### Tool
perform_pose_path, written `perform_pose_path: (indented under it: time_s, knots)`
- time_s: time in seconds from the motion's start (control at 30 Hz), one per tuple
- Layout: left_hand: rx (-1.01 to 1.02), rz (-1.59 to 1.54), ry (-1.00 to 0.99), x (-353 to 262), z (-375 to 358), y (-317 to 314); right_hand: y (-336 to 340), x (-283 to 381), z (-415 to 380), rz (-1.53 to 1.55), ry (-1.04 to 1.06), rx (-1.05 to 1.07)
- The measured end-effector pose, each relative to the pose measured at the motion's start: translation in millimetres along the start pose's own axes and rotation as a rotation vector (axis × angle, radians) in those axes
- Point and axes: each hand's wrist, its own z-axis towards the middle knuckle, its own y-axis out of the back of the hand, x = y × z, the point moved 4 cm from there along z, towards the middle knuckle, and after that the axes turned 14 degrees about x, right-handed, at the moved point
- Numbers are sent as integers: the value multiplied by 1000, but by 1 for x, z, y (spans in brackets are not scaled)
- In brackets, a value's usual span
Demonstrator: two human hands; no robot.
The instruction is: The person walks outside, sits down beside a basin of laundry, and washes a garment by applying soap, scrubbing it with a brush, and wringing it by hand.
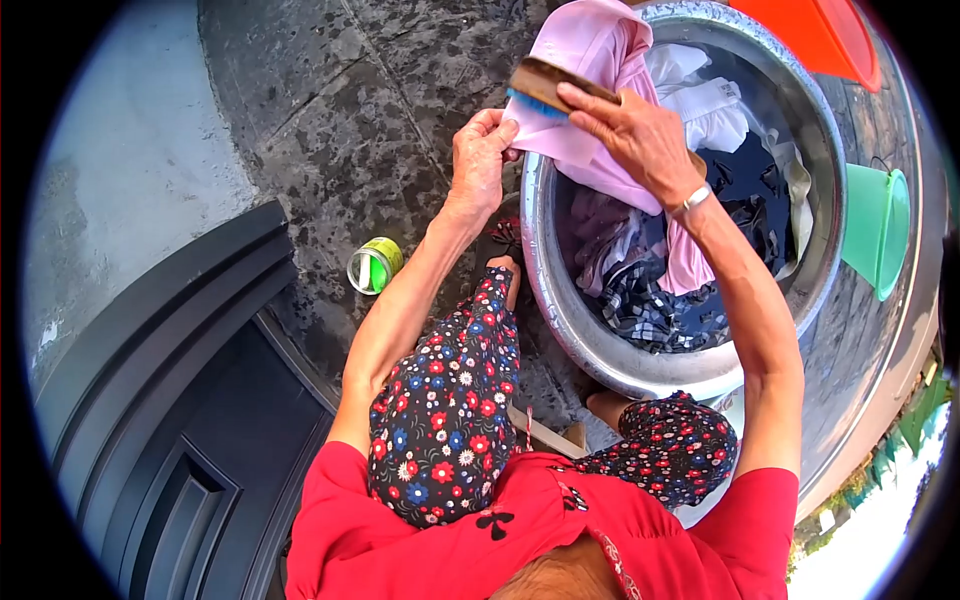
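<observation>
A pink garment is draped over the near-left rim of a large metal basin. My left hand pinches the edge of this cloth just outside the rim. In my right hand is a wooden scrubbing brush, its blue bristles against the pink fabric close to my left fingers. Dark water in the basin holds a white garment, a checked dark cloth and other soaked clothes. Part of the pink garment hangs down into the water beneath my right forearm.
A green bucket stands right of the basin, and an orange-red bucket is at the top right. On the wet stone floor lies an open green can near my left forearm. A dark panelled door is at lower left.
</observation>
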Motion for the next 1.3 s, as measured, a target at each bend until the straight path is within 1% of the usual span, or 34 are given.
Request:
perform_pose_path:
  time_s: [0.07,0.1,0.13,0.2,0.23,0.27,0.3,0.33,0.37,0.4,0.47,0.53,0.57,0.6,0.67,0.73,0.77,0.8,0.87,0.93,1.0,1.03,1.07,1.13,1.17,1.2,1.27,1.3]
  knots:
    - [-70,-5,-39,-10,6,-5,15,-48,30,30,-183,-55]
    - [-66,0,-45,-10,9,-5,26,-72,42,34,-265,-97]
    - [-68,4,-45,-10,11,-5,28,-88,51,70,-287,-126]
    - [-56,-11,-49,-10,12,-12,43,-51,45,-10,-250,-21]
    - [-55,-19,-50,-9,16,-13,40,-24,33,43,-186,64]
    - [-44,-14,-81,-7,18,-12,28,0,17,30,-1,-36]
    - [-41,-5,-100,-3,14,-10,13,20,1,71,63,-30]
    - [-117,24,-113,-7,7,-16,0,34,-10,118,123,-27]
    - [-109,41,-73,0,3,-11,-4,21,-11,61,56,23]
    - [-93,59,-35,3,-1,-8,-7,-3,-4,116,-32,77]
    - [-80,43,-76,0,-4,-4,7,-45,24,114,-255,28]
    - [-155,-10,-44,-4,-2,1,32,-92,48,114,-341,-173]
    - [-154,4,-49,-7,-1,-4,44,-92,53,123,-379,-117]
    - [-127,-24,-71,-8,1,-7,54,-74,54,73,-295,-118]
    - [-153,4,-46,-5,4,-7,48,-21,35,117,-212,70]
    - [-97,7,-98,-5,7,-6,24,31,1,28,61,66]
    - [-99,14,-124,-5,2,-7,8,38,-11,120,112,18]
    - [-105,26,-113,0,-3,-7,0,21,-13,60,31,70]
    - [-154,79,-99,-5,-13,-7,-6,-26,2,86,-116,-37]
    - [-168,79,-136,-10,-18,-5,13,-74,30,159,-335,-82]
    - [-192,159,-107,-12,-12,-1,32,-95,39,149,-423,-191]
    - [-165,180,-107,-7,-10,1,29,-102,35,214,-430,-204]
    - [-169,172,-94,-6,-11,-2,25,-99,26,213,-435,-189]
    - [-138,156,-88,-9,-8,-7,13,-92,1,749,-377,-322]
    - [-120,157,-79,-7,-6,-4,6,-87,-11,907,-360,-373]
    - [-118,161,-78,-9,-4,-2,4,-77,-24,1163,-439,-323]
    - [-74,129,8,-11,0,-1,-11,-64,-39,1384,-489,-408]
    - [-58,142,32,-13,3,1,-11,-54,-42,1594,-491,-473]
